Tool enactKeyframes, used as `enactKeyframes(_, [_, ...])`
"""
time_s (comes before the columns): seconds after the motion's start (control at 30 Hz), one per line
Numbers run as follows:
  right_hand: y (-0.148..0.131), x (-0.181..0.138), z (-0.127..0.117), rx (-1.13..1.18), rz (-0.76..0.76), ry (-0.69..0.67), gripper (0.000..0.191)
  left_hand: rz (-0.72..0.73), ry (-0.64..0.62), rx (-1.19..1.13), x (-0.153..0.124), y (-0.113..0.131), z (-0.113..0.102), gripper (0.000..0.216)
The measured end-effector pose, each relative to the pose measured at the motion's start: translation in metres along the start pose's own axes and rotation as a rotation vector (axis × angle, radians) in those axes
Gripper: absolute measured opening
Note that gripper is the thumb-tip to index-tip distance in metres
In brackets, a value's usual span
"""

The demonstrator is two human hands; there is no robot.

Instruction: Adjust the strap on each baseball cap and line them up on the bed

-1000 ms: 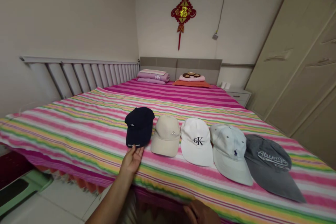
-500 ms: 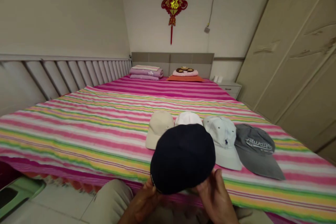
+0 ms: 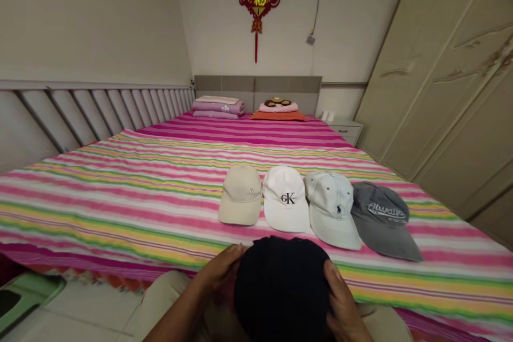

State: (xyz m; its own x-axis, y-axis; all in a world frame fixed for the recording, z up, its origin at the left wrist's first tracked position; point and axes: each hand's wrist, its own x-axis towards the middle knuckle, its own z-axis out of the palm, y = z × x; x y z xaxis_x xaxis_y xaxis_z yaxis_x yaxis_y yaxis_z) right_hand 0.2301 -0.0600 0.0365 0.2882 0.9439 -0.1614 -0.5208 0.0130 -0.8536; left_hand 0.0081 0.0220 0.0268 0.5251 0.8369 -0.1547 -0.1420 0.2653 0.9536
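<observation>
Hands, left hand [image 3: 218, 270] and right hand [image 3: 340, 302], clasp navy cap [image 3: 282, 288] at bed edge [image 3: 120, 264].

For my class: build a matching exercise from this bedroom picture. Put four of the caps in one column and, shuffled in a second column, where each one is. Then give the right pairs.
Things:
1. navy cap
2. beige cap
3. grey cap
4. white cap with black letters

Places:
A. far right end of the row on the bed
B. left end of the row on the bed
C. held off the bed between left hand and right hand
D. second from the left in the row

Pairs: 1-C, 2-B, 3-A, 4-D
</observation>
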Motion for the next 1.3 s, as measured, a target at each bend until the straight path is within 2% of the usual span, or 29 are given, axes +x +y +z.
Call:
enactKeyframes(0.03, [0.000,-0.003,0.000,-0.034,-0.006,0.000,0.032,-0.035,-0.078,-0.080,0.002,0.005,0.004,0.039])
enactKeyframes(0.1, [-0.002,-0.009,0.000,-0.112,0.012,-0.054,0.035,-0.060,-0.142,-0.199,0.004,0.015,0.011,0.035])
enactKeyframes(0.3, [-0.011,-0.008,-0.007,-0.288,0.100,-0.277,0.036,-0.050,-0.153,-0.420,-0.003,0.036,0.028,0.029])
enactKeyframes(0.4, [-0.020,-0.005,-0.007,-0.253,0.141,-0.324,0.033,-0.042,-0.191,-0.419,-0.008,0.043,0.035,0.027])
enactKeyframes(0.57, [-0.041,0.000,0.012,-0.297,0.079,-0.465,0.044,-0.089,-0.127,-0.283,-0.008,0.044,0.050,0.026])
enactKeyframes(0.7, [-0.048,0.001,0.034,-0.447,0.010,-0.443,0.034,-0.122,-0.110,-0.186,-0.005,0.044,0.059,0.025])
enactKeyframes(0.8, [-0.046,0.002,0.044,-0.434,-0.023,-0.455,0.032,-0.139,-0.127,-0.150,-0.005,0.047,0.061,0.026])
enactKeyframes(1.03, [-0.042,0.003,0.049,-0.438,-0.052,-0.499,0.027,-0.133,-0.173,-0.180,-0.010,0.047,0.062,0.027])
enactKeyframes(1.13, [-0.044,0.001,0.051,-0.438,-0.060,-0.495,0.026,-0.100,-0.152,-0.173,-0.008,0.045,0.063,0.024])
enactKeyframes(1.2, [-0.046,0.002,0.050,-0.406,-0.059,-0.432,0.025,-0.065,-0.109,-0.218,-0.008,0.045,0.062,0.024])
enactKeyframes(1.3, [-0.048,0.009,0.045,-0.239,-0.045,-0.213,0.026,-0.013,-0.086,-0.320,-0.009,0.049,0.057,0.024])
